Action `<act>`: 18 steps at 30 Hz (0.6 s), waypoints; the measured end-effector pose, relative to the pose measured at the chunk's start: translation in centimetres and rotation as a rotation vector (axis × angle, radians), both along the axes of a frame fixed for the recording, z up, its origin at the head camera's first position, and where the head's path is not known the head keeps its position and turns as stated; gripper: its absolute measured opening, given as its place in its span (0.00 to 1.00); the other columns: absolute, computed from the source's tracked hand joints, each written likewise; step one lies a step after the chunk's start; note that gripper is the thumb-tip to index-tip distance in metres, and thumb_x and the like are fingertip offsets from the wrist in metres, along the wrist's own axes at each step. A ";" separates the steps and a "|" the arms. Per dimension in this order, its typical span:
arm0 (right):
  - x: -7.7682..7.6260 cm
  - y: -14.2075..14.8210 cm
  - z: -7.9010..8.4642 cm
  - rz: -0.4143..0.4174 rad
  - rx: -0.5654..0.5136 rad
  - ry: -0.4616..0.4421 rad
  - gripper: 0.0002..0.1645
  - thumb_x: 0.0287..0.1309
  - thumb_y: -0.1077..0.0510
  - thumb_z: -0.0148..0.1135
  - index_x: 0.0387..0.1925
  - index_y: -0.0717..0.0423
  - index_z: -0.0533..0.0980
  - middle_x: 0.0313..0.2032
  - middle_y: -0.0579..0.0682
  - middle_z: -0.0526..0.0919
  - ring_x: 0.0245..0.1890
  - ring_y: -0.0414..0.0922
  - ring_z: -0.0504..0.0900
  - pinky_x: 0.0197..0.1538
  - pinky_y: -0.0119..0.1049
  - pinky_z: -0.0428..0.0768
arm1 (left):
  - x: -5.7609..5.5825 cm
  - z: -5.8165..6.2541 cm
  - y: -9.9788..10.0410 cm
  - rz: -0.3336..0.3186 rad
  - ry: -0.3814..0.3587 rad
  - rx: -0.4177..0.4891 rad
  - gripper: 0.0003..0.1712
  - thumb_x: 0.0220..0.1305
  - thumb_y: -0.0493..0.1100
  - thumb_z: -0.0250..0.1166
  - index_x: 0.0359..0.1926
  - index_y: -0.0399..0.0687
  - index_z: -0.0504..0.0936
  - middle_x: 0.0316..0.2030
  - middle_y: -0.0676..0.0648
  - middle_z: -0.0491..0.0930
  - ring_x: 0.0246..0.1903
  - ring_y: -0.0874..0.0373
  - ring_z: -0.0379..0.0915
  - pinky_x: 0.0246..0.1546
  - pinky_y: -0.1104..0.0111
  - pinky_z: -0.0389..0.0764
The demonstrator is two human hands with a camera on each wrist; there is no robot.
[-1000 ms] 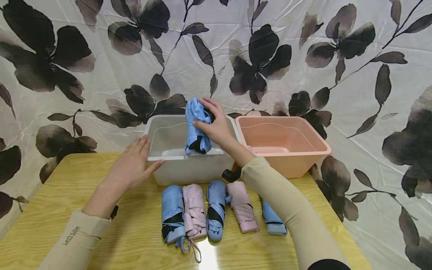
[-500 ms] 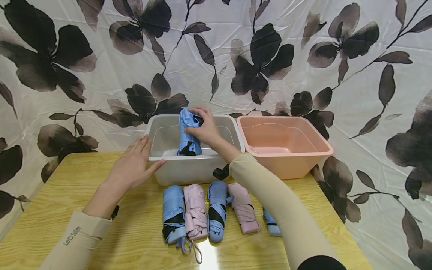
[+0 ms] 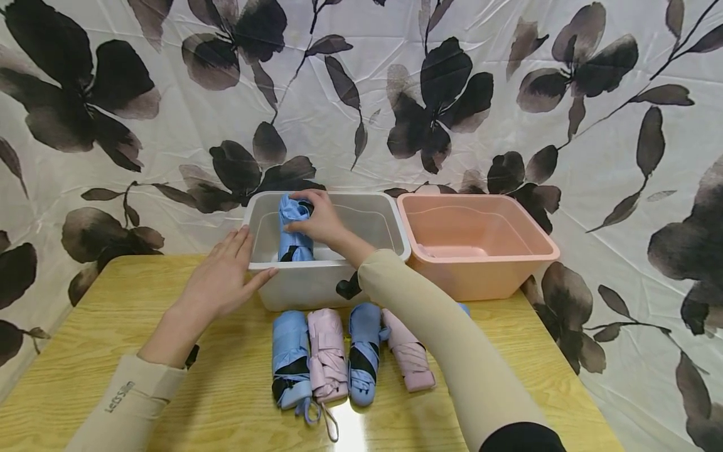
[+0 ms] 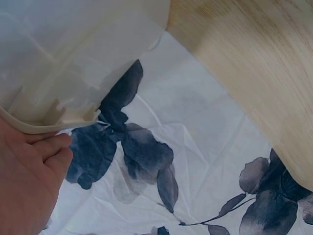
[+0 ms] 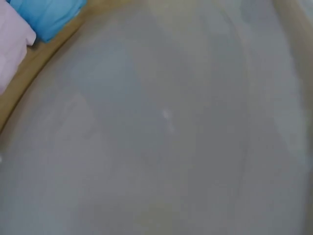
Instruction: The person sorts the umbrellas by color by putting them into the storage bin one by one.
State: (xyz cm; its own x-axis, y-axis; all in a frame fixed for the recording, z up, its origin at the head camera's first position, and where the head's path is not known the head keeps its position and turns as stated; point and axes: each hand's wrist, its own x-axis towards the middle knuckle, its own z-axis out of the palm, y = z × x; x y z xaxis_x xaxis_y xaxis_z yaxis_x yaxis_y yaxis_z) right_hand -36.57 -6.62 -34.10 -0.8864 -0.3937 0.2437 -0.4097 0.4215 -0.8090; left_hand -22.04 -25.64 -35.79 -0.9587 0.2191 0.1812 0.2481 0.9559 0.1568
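In the head view my right hand (image 3: 323, 221) grips a rolled blue folding umbrella (image 3: 295, 242) with black patches. It holds the umbrella upright inside the left part of a whitish plastic bin (image 3: 316, 287), whose front wall hides the lower end. My left hand (image 3: 217, 276) rests with straight fingers on the bin's left front corner. In the left wrist view, the left fingers (image 4: 56, 147) lie along the bin's rim. The right wrist view is mostly filled by the bin's blurred wall (image 5: 171, 147); neither the right hand nor the held umbrella shows there.
An orange-pink bin (image 3: 480, 279) stands right of the whitish one. Before them on the wooden table (image 3: 226, 389) lie a blue umbrella (image 3: 290, 351), a pink one (image 3: 327, 358), a darker blue one (image 3: 363, 358) and another pink one (image 3: 411, 355). The right sleeve mostly hides another blue item.
My right hand has moved left and down, bringing the blue umbrella lower into the whitish bin. The right forearm now covers more of the rightmost blue item. My left hand has stayed put.
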 end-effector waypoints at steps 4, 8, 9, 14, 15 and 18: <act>0.1 -1.0 -0.1 0.034 0.027 -0.025 0.39 0.50 0.60 0.83 0.65 0.53 0.79 0.71 0.56 0.65 0.68 0.52 0.70 0.70 0.36 0.71 | -0.1 -0.1 0.0 0.000 0.003 -0.005 0.57 0.77 0.72 0.46 0.78 0.22 0.50 0.79 0.25 0.45 0.79 0.29 0.40 0.78 0.39 0.48; -0.1 -1.7 -0.5 0.060 0.077 -0.047 0.38 0.52 0.59 0.82 0.65 0.53 0.79 0.71 0.57 0.65 0.68 0.51 0.71 0.69 0.36 0.72 | -0.1 -0.1 0.0 -0.001 -0.005 -0.004 0.57 0.77 0.71 0.46 0.78 0.22 0.50 0.79 0.25 0.45 0.79 0.29 0.40 0.77 0.39 0.48; -0.2 -1.8 -0.6 0.067 0.084 -0.051 0.38 0.52 0.59 0.82 0.65 0.52 0.79 0.71 0.57 0.66 0.68 0.51 0.71 0.68 0.36 0.72 | -0.1 -0.1 0.0 -0.001 -0.006 -0.005 0.56 0.78 0.71 0.46 0.77 0.22 0.50 0.79 0.25 0.45 0.79 0.29 0.40 0.77 0.39 0.48; -0.4 -2.2 -0.9 0.118 0.102 -0.098 0.37 0.54 0.60 0.81 0.66 0.50 0.79 0.72 0.56 0.66 0.68 0.51 0.70 0.67 0.37 0.74 | -0.1 -0.1 0.0 -0.003 -0.009 -0.004 0.56 0.78 0.70 0.46 0.77 0.21 0.50 0.79 0.25 0.45 0.79 0.29 0.40 0.77 0.39 0.49; -0.4 -2.2 -1.0 0.131 0.106 -0.110 0.37 0.54 0.60 0.80 0.66 0.50 0.79 0.73 0.56 0.66 0.69 0.51 0.69 0.67 0.37 0.74 | -0.1 -0.1 0.0 -0.002 -0.011 -0.006 0.56 0.78 0.71 0.46 0.77 0.21 0.50 0.79 0.25 0.44 0.79 0.29 0.40 0.77 0.39 0.48; -0.5 -2.1 -1.1 0.181 0.117 -0.138 0.37 0.56 0.61 0.79 0.67 0.51 0.78 0.73 0.56 0.66 0.70 0.51 0.68 0.66 0.36 0.74 | -0.1 -0.1 0.1 0.000 -0.015 -0.006 0.56 0.78 0.71 0.46 0.78 0.22 0.49 0.79 0.25 0.44 0.79 0.29 0.39 0.77 0.39 0.48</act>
State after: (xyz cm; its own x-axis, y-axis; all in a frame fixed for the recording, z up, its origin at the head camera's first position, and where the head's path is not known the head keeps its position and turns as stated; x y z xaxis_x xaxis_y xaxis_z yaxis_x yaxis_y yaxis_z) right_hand -37.04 -8.76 -35.16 -0.8205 -0.5675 0.0691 -0.3762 0.4450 -0.8127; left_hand -22.18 -25.55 -35.89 -0.9613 0.2206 0.1651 0.2462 0.9567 0.1553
